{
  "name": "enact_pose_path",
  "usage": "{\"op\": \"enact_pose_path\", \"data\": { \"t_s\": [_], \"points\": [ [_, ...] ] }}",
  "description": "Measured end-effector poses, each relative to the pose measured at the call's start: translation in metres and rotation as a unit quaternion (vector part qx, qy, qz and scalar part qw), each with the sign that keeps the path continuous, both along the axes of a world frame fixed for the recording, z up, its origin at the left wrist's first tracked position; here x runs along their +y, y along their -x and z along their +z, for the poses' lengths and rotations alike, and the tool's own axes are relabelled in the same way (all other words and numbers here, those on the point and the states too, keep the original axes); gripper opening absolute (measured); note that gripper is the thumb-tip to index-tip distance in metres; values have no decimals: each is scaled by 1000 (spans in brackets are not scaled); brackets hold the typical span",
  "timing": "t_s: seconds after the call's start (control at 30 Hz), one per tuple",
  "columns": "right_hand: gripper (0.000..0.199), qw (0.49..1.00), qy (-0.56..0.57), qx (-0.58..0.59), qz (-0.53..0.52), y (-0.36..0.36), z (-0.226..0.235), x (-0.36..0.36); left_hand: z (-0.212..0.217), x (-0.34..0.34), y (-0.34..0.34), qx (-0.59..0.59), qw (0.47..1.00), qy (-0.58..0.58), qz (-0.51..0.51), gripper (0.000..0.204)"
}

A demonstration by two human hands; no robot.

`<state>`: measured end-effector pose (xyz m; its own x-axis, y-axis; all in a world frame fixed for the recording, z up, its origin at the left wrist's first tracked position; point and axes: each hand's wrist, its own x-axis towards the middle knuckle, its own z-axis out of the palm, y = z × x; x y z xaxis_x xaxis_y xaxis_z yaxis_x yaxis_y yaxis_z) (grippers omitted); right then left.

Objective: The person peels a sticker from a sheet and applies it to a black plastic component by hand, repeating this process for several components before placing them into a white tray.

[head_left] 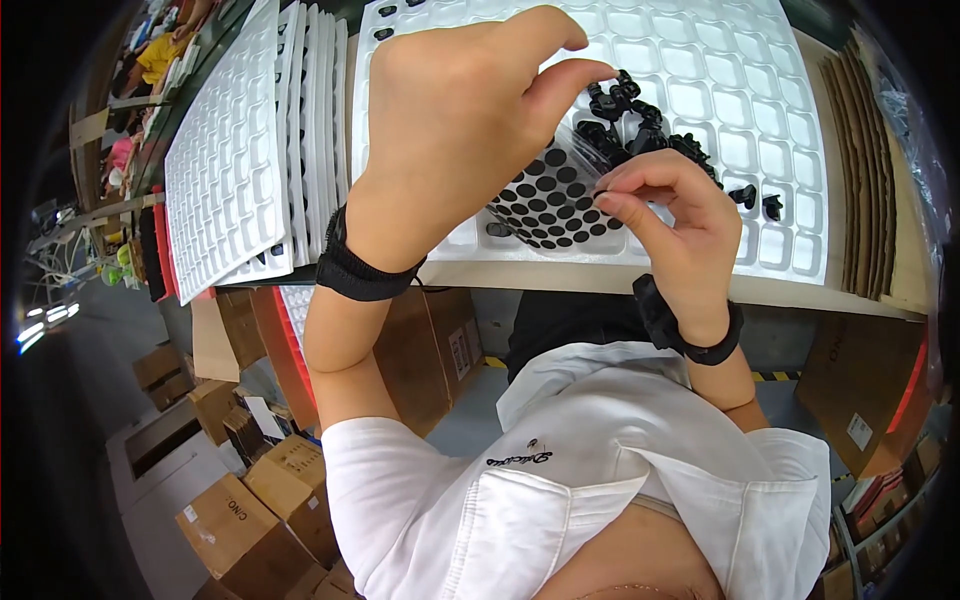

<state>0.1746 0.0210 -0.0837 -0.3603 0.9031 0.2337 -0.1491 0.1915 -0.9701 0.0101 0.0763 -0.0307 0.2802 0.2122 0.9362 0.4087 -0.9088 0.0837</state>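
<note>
My left hand (470,90) reaches over the white tray (690,22), its thumb and index finger apart. The thumb tip is by a pile of small black plastic parts (650,130). The other left fingers are hidden behind the hand. My right hand (685,205) is closed, thumb and index fingertip pinched on a small black round dot. Just under that pinch lies a pale sheet (545,205) covered with rows of black round dots. Clear film is visible near its upper right edge, beside the pile. Two loose black parts (771,206) sit in tray pockets to the right.
Several white pocketed trays (225,160) stand upright at the left of the table. Stacked brown cardboard sheets (855,170) stand at the right edge. Below are cardboard boxes (240,530) on the floor at left and another box (850,390) at right.
</note>
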Motion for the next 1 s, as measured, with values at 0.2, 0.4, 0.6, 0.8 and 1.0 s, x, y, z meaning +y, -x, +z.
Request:
{"op": "enact_pose_path", "data": {
  "t_s": [0.2,0.4,0.6,0.8,1.0],
  "points": [
    [16,996,-85,-22,21,0,-3,5,33,-31,-9,176,898,270,298,12],
    [23,994,-2,110,-18,17,-2,-3,35,-32,-4,152,894,269,325,12],
    [31,995,12,80,-55,24,-1,-4,29,-31,8,134,890,286,329,12],
    [28,993,-95,41,-61,27,-6,0,32,-28,16,130,813,436,363,12],
    [25,991,-123,-10,-49,32,-1,3,15,-16,40,138,849,376,343,12]
  ]
}}
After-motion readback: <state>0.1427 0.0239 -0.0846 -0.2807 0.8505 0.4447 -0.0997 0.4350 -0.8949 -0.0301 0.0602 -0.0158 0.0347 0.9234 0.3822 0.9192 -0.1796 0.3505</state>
